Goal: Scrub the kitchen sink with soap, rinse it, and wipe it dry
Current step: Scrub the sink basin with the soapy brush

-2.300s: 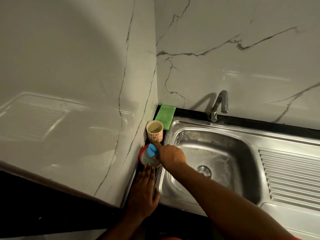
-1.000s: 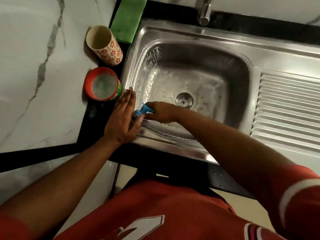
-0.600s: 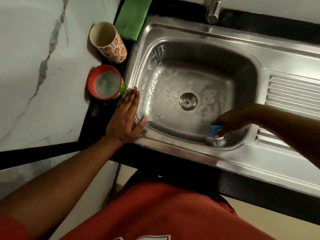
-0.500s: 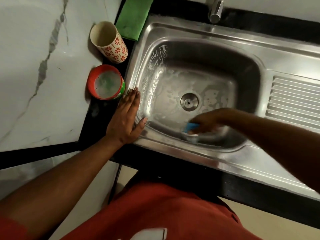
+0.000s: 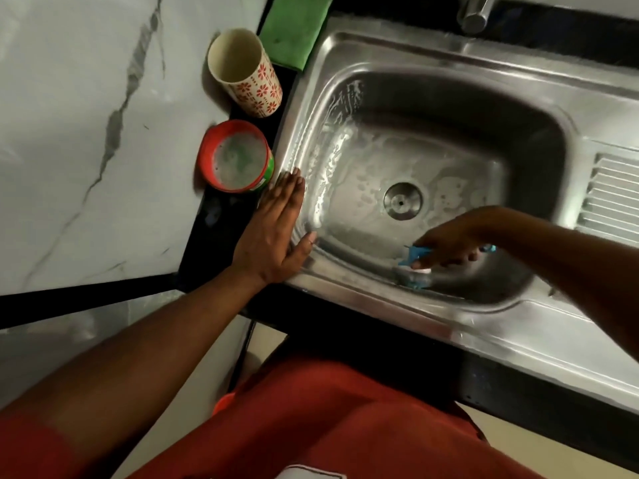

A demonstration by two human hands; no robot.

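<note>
The steel sink (image 5: 345,50) fills the upper right; soapy streaks cover its left wall and its floor around the drain (image 5: 403,201). My right hand (image 5: 449,242) grips a blue scrubber (image 5: 415,259) and presses it against the basin's near wall; the scrubber is blurred and partly hidden under my fingers. My left hand (image 5: 275,229) rests flat, fingers straight, on the sink's left rim. A red tub of soap (image 5: 235,157) stands open just beyond my left fingertips.
A floral-patterned cup (image 5: 243,72) stands behind the soap tub, and a green cloth (image 5: 294,27) lies at the sink's back left corner. The tap (image 5: 472,10) shows at the top edge. The ribbed drainboard (image 5: 612,198) extends right. A marble wall is on the left.
My right hand has swept the scrubber back and forth along the basin's near wall, from the left corner to the right and back toward the middle. My left hand has stayed on the rim.
</note>
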